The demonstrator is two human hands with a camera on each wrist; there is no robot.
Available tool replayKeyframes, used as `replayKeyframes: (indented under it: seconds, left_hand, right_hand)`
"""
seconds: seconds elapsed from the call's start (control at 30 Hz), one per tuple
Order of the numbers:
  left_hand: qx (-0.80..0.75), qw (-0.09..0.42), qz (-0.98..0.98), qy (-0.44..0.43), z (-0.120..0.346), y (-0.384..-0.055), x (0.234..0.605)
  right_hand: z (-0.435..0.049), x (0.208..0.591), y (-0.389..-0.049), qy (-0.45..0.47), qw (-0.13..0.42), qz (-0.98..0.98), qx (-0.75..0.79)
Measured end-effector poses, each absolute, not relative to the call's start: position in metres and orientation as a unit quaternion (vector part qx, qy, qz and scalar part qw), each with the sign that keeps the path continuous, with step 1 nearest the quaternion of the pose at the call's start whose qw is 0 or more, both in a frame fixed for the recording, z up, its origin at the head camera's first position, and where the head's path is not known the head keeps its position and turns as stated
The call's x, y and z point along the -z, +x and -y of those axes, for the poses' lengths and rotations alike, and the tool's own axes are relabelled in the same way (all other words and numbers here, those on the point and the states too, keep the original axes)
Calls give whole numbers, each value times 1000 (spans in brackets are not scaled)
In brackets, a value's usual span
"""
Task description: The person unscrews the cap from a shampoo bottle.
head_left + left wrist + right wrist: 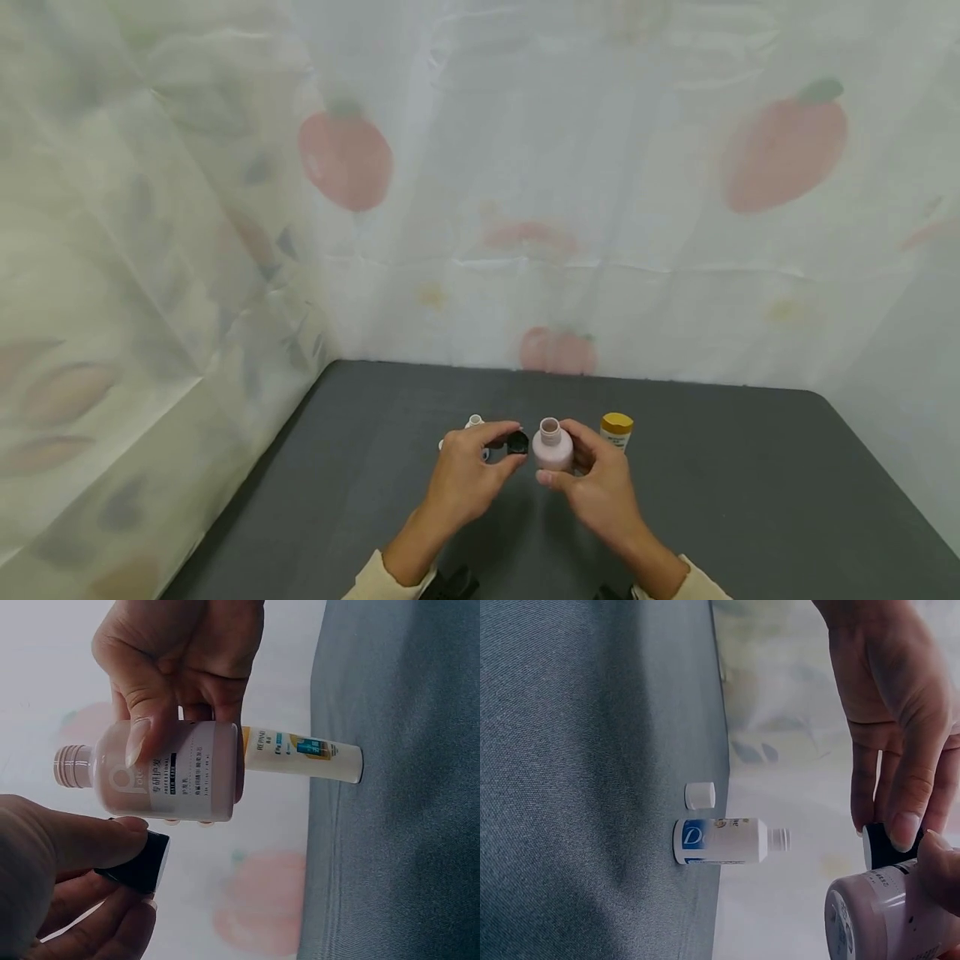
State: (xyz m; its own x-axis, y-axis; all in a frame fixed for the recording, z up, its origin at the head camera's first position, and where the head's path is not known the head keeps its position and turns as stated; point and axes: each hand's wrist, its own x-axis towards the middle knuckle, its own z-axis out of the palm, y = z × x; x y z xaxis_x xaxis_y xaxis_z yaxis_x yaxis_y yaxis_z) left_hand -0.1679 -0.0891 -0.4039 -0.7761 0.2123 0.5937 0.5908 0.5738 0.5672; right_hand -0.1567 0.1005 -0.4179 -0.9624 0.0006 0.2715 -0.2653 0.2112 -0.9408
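My left hand (467, 477) pinches a black bottle cap (517, 442) between thumb and fingers, its hollow side showing in the head view. Just to its right, my right hand (602, 482) grips a pale pink hair care bottle (552, 450) upright above the table. The bottle's threaded neck (72, 766) is bare. Cap and bottle are side by side, and the left wrist view shows a small gap between them. Behind the left hand stands an uncapped white bottle (724, 840) with a blue label. A white cap (700, 796) lies beside it on the table.
A cream bottle with a yellow cap (617, 422) stands upright behind my right hand. The dark grey table (720, 483) reaches back to a pale curtain (630, 308) printed with fruit, which also hangs along the left side.
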Motion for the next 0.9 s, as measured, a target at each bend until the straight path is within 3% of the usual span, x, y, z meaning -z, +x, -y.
replayKeyframes:
  seconds: [0.9]
  left_hand:
    - [377,246,867,-212,87,-174,415]
  right_hand:
    - [-98,419,-172,61,81,780,-618]
